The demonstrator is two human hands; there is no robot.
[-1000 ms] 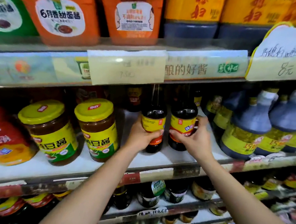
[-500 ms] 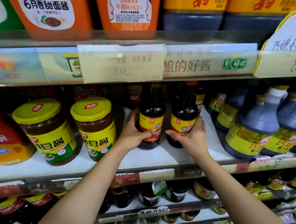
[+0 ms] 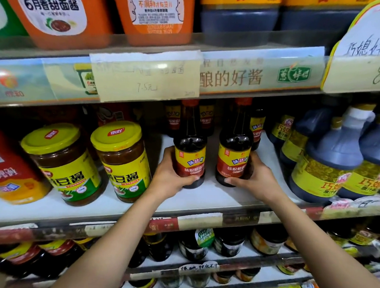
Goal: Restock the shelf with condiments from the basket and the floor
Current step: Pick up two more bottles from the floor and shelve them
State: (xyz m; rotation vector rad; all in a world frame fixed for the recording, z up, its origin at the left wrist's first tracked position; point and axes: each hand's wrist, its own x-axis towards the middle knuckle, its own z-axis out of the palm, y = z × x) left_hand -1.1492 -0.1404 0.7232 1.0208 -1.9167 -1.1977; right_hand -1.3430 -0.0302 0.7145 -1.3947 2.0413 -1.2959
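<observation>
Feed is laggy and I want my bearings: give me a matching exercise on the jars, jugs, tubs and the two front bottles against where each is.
Things
1. jars
2. jugs
3. tubs
4. left bottle, right bottle

Places
A. on the top shelf
B. right end of the middle shelf
C. gripped, one in the left hand, one in the right hand
D. middle shelf, left of the hands

Pairs: 1-D, 2-B, 3-A, 4-C
</observation>
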